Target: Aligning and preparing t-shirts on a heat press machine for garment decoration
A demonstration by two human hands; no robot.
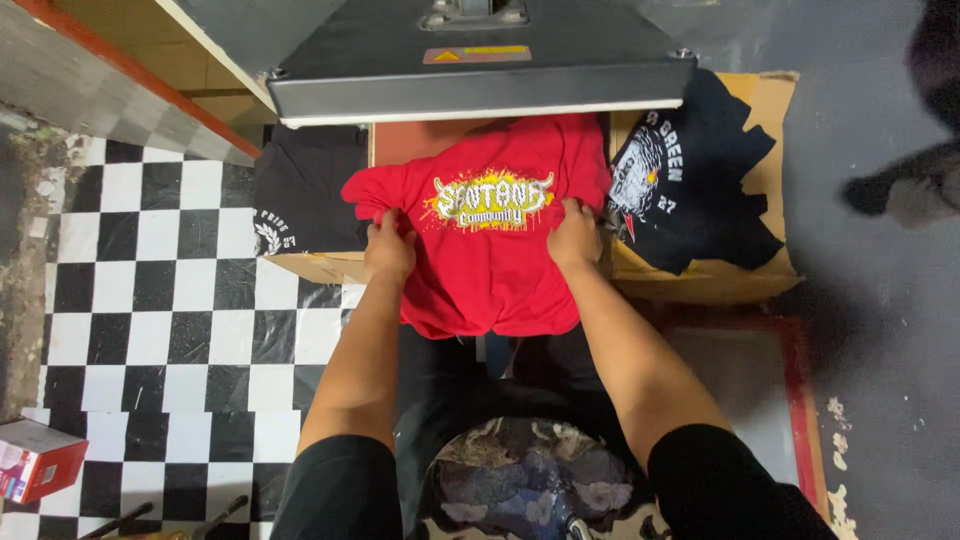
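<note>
A red T-shirt (490,270) with a yellow and white printed design lies spread over the lower plate of a heat press, its hem hanging toward me. My left hand (388,245) grips the shirt's left edge below the sleeve. My right hand (574,237) grips the cloth at the right of the print. The raised upper plate of the heat press (480,75) hangs open above the shirt's collar end.
A black printed T-shirt (690,180) lies on a cardboard box (775,110) at the right. Another black shirt (300,195) rests on a box at the left. Checkered floor (150,300) spreads to the left, with a small red carton (35,460) on it.
</note>
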